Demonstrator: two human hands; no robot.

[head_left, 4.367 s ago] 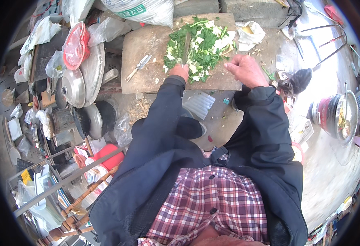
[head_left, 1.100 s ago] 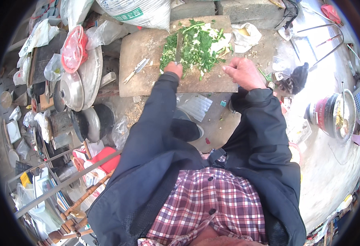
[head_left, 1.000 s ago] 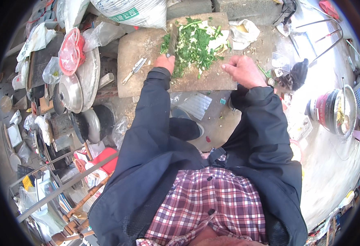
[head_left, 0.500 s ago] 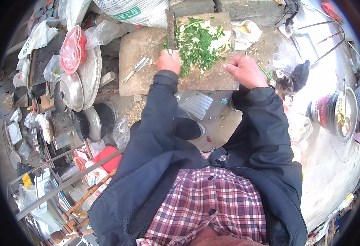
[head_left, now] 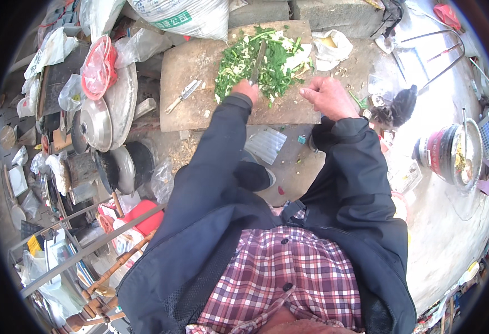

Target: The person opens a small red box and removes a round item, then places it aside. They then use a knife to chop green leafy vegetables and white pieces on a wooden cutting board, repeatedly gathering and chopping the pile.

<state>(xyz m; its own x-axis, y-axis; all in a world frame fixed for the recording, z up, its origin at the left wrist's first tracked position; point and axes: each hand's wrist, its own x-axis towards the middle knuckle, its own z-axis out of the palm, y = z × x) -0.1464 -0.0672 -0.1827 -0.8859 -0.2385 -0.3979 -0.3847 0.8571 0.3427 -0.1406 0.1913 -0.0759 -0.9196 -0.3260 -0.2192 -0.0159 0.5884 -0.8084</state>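
My left hand [head_left: 245,91] is wrapped round the handle of a cleaver [head_left: 259,62]. Its blade points away from me and stands amid a pile of chopped leafy greens [head_left: 280,64] with white pieces among them. The pile lies on a big wooden chopping board [head_left: 191,64]. By the board's right edge hovers my right hand [head_left: 329,98], empty, its fingers loosely curled and the thumb apart from them. A small knife [head_left: 181,96] with a pale handle rests on the left part of the board.
Beyond the board are a stuffed white sack [head_left: 191,19] and concrete blocks [head_left: 333,16]. An opened white bag [head_left: 332,49] sits to the right, near a dark furry animal [head_left: 403,106] and a metal bowl [head_left: 467,156]. Pot lids [head_left: 97,123] and plastic bags crowd the left.
The cleaver has gone from the left edge of the greens to the right, into the pile, with my left hand. The greens spread further left. My right hand has barely shifted.
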